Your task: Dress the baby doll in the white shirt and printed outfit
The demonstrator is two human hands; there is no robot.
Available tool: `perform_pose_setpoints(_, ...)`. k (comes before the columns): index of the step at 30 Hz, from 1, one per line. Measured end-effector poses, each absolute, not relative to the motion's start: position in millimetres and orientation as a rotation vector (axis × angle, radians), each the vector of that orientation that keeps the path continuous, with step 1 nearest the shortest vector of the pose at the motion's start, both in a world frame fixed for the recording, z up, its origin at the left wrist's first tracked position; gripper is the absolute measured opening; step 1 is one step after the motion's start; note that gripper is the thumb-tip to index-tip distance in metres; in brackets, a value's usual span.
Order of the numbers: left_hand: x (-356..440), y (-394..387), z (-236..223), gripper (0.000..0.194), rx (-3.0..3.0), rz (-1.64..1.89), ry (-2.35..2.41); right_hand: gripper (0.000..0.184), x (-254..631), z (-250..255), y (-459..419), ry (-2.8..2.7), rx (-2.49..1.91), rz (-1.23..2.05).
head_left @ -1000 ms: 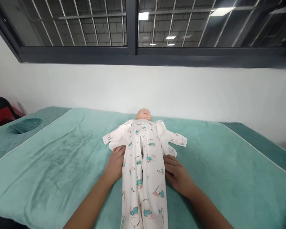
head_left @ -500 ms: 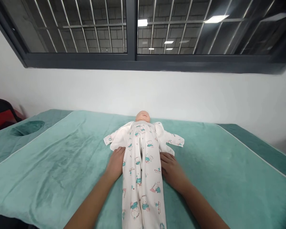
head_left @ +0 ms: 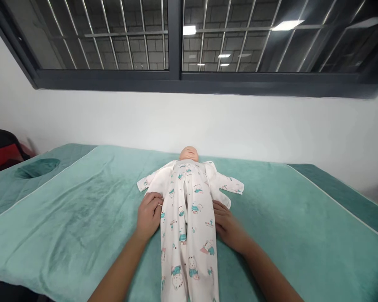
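Note:
A baby doll (head_left: 189,152) lies on its back, only its head showing. Under it a white baby shirt (head_left: 219,181) is spread with its sleeves out to both sides. Printed white baby trousers (head_left: 185,251) cover the doll's front, their legs running down toward me. At the trousers' left edge, over the shirt's lower corner, my left hand (head_left: 149,214) is closed with bent fingers; a thin white bit of cloth shows at its fingertips. My right hand (head_left: 228,226) is curled against the right edge, below the shirt hem, its fingertips hidden by the cloth.
A light green plush cover (head_left: 91,218) lies over the padded bed, which has a round hollow (head_left: 38,168) at the left end. Behind stands a white wall (head_left: 119,121) below a barred window (head_left: 176,79). A red and black chair (head_left: 3,153) is at far left.
My left hand has shifted slightly left and its fingers have bent more, covering the shirt's lower left corner. The trouser legs have moved slightly left. My right hand is almost still.

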State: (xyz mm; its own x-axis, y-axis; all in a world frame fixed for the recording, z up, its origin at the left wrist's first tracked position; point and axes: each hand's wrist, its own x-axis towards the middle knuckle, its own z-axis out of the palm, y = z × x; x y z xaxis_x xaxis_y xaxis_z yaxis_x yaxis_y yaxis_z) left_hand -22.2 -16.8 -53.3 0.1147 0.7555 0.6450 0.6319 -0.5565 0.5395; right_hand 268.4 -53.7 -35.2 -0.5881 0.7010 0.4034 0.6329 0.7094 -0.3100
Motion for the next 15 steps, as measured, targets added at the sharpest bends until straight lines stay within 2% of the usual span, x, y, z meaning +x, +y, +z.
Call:
perform_pose_setpoints(3,-24,-15,-59,0.029,2.27,1.473,1.508,0.029,270,-35,-52,-2.4,-1.003,0.235)
perform_pose_setpoints(10,-29,-21,-62,0.029,2.329,1.317,1.625,0.028,267,-28,-56,-2.34,-1.003,0.293)
perform_pose_setpoints(15,-36,-25,-62,0.028,2.036,1.457,1.597,0.027,283,-38,-54,-1.986,-1.277,0.366)
